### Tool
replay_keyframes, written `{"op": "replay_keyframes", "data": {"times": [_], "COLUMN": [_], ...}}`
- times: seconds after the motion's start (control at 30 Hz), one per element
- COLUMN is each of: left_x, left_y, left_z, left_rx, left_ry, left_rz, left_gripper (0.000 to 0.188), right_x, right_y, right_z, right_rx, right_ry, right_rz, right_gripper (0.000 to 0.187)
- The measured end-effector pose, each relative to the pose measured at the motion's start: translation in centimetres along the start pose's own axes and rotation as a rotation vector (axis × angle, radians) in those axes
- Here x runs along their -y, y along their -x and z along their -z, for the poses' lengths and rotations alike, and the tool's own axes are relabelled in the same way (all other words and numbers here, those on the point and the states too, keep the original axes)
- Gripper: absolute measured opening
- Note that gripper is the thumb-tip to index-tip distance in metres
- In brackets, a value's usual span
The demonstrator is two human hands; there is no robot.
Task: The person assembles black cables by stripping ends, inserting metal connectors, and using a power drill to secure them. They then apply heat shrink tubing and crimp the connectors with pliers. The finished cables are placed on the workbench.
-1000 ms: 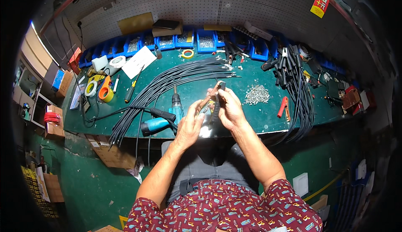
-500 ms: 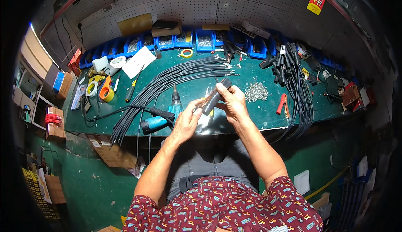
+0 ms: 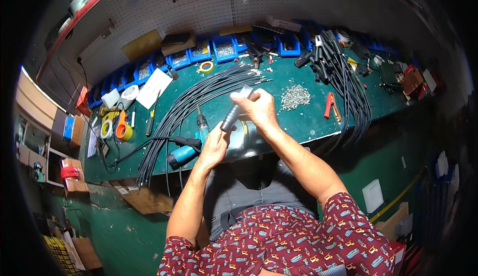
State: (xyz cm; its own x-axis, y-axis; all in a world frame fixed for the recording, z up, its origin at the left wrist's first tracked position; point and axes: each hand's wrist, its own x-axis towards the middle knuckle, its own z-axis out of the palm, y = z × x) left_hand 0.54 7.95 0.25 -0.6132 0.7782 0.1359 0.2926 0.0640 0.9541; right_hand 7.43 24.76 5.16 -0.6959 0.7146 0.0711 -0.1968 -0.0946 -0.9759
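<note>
A black, ribbed cylindrical piece [image 3: 230, 118], like a grip or sleeve, is tilted between my hands above the bench's front edge. My left hand [image 3: 214, 145] is closed round its lower end. The fingers of my right hand [image 3: 259, 110] are closed about its upper part, where a shiny grey end shows. Beside my left hand, a teal cordless drill [image 3: 185, 154] lies on the bench. Beyond both hands stretches a bundle of black cables [image 3: 199, 89] with bare metal ends. Something yellow, partly hidden, lies below my right hand.
Small metal parts lie in a pile [image 3: 295, 97] on the green bench [image 3: 289, 121]. Right of them are red-handled pliers [image 3: 328, 107] and more black cables [image 3: 351, 94]. Blue bins [image 3: 225, 50] line the back. Tape rolls and a screwdriver [image 3: 150, 123] are at left.
My right hand has turned over the ribbed piece, which now stands more steeply and shows a shiny grey upper end. The whole view has shifted slightly.
</note>
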Motion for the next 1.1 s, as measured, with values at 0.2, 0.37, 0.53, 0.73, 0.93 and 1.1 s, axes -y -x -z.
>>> {"op": "replay_keyframes", "data": {"times": [0.2,0.37,0.53,0.73,0.93,1.1], "left_x": [-0.4,-0.4,-1.2,-0.8,0.8,3.9], "left_y": [-0.4,-0.8,-1.0,-1.1,0.2,0.9], "left_z": [0.1,0.2,-0.5,-0.6,-1.0,-2.1], "left_rx": [0.029,0.031,-0.003,-0.057,0.014,-0.061], "left_ry": [0.022,0.097,0.111,0.147,0.004,0.024], "left_rz": [0.151,0.192,0.203,0.191,0.108,0.139], "left_gripper": [0.032,0.029,0.02,0.013,0.011,0.02], "right_x": [-0.3,-1.0,-2.1,-3.3,-2.6,-4.2], "right_y": [-0.2,-0.3,-0.6,-0.4,0.8,-0.6], "right_z": [-0.5,-0.6,-0.5,-0.1,5.3,11.0], "right_rx": [-0.021,-0.044,-0.081,-0.04,0.316,0.397], "right_ry": [0.057,0.13,0.151,0.095,-0.251,0.228], "right_rz": [0.025,0.084,0.103,0.247,-0.211,-0.315], "right_gripper": [0.048,0.049,0.05,0.044,0.036,0.043]}}
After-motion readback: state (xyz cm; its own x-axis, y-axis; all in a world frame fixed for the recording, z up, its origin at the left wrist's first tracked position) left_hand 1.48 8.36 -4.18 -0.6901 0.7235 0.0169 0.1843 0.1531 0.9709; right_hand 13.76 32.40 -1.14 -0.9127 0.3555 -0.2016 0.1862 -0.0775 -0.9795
